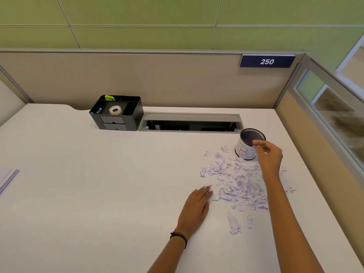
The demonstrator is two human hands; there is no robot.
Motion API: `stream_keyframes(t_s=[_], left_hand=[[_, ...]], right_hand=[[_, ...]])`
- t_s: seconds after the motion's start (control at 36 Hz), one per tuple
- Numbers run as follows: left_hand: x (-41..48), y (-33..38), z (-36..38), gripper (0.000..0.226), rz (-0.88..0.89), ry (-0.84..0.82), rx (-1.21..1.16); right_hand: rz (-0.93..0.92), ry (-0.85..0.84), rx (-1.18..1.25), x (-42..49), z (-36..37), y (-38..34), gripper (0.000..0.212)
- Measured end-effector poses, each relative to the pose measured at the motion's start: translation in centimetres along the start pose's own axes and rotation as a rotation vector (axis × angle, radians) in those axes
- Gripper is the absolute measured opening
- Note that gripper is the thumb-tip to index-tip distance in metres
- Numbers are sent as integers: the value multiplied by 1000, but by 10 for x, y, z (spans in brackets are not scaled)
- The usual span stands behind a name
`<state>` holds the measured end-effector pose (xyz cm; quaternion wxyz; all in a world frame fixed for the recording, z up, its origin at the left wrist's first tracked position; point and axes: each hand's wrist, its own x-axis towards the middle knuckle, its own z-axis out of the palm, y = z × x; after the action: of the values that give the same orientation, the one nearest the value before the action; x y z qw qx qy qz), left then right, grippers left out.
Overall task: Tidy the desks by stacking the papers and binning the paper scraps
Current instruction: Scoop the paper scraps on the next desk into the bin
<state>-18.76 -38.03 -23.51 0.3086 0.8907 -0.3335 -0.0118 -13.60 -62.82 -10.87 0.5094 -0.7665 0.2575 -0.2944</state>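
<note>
The left hand (195, 207) lay flat on the white surface (98, 194), its fingers (205, 191) straight and released, the tips touching the near edge of a spread of torn paper scraps (236, 182). A stack of papers (7, 178) sat at the far left edge. Beyond the scraps, the right hand (269, 156) hovered at the rim of the black mesh bin (243, 150); whether its blurred fingers pinched a scrap could not be told. Farther back stood a black desk organizer (116, 115) holding a tape roll (114, 110).
</note>
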Motion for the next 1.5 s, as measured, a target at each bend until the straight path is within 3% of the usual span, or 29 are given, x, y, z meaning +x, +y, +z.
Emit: stream_keyframes(t_s=[0.17,0.28,0.47,0.64,0.72,0.83,0.89,1.06,1.33,1.5], left_hand=[[0,2,0,42,-20,33,-23],[4,7,0,45,-54,58,-61],[22,22,5,40,26,-6,5],[32,34,7,23,90,2,62],[36,35,9,49,27,-34,38],[43,32,5,47,52,-17,-5],[46,30,4,48,39,2,-26],[56,27,-4,19,-33,82,-108],[85,27,-3,9,-425,303,-660],[107,32,1,9,-505,352,-812]], right_hand=[[2,-328,-186,-29,0,23,21],[56,-436,-340,-44,-1,48,20],[76,-667,-733,-55,-2,65,39],[22,-631,-770,-65,-2,64,32],[10,-608,-727,-65,-1,65,23],[35,-588,-667,-62,2,63,8],[44,-587,-643,-61,2,61,11],[18,-749,-671,-64,1,54,21],[-9,-673,-675,-65,4,60,20],[73,-596,-600,-53,-5,62,22]])
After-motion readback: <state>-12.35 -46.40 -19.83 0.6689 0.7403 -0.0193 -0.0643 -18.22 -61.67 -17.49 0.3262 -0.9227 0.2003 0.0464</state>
